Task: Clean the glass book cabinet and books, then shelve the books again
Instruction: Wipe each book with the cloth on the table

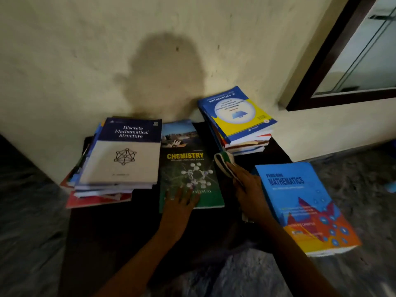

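Against a stained cream wall (64, 61), the dark tabletop (107, 232) bears a book stack (124, 155) at its left edge and a second stack (237, 116) at its back right corner. Midway lies the Chemistry book (188, 163), the left hand (180, 202) flat, fingers spread, on its near edge; the right hand (248, 189) grips a cloth (224, 162) beside it.
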